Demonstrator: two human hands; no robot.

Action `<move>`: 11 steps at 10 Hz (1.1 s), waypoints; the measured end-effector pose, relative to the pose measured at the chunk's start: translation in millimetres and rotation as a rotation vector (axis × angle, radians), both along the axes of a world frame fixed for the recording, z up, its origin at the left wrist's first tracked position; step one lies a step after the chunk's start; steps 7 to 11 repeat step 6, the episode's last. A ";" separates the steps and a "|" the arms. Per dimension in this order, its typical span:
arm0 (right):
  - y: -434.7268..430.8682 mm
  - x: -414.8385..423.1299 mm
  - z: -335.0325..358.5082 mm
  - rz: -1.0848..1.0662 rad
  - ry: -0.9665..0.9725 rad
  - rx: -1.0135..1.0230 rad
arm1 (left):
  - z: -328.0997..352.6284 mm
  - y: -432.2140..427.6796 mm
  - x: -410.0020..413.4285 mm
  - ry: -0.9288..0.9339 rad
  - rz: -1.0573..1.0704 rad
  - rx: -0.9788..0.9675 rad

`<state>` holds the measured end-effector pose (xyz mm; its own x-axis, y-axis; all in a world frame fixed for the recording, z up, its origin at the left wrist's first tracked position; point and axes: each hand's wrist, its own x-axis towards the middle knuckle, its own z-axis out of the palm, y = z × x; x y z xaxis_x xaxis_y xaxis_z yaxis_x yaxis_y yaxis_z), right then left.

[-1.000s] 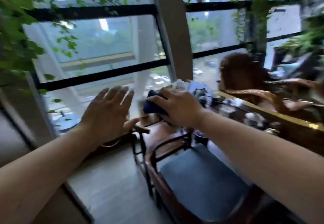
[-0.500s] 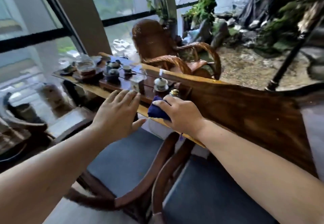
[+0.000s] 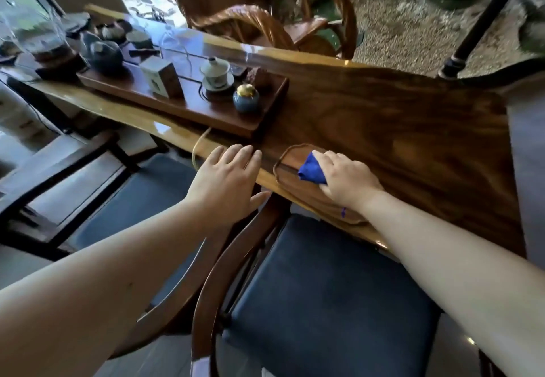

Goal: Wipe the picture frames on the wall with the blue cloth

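Left to right: tea tray with cups; left hand, open and flat, fingers spread over the table edge, holding nothing; small dish; right hand, closed around the bunched cloth. The cloth's 1 free corner points up-left, its long axis diagonal. No picture frame is in view; the cloth is best kept bunched until a wall frame is found.

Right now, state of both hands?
Left hand: open, fingers spread, empty, at the wooden table's near edge.
Right hand: closed on the blue cloth, over a small wooden tray.
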<state>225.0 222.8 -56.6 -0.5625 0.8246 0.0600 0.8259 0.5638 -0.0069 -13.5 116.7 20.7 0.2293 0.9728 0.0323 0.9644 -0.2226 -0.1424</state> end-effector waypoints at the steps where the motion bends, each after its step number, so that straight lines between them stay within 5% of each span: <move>1: 18.1 0.3 -29.4 -0.032 -0.019 -0.029 | -16.9 7.7 1.9 -0.009 0.017 -0.024; 5: 34.9 -1.9 -85.8 -0.187 -0.119 -0.316 | -50.5 5.8 -24.9 0.023 0.065 -0.108; 11: 26.7 -12.6 -63.0 -0.082 -0.113 -0.228 | -40.7 -0.7 -41.3 0.063 0.113 -0.081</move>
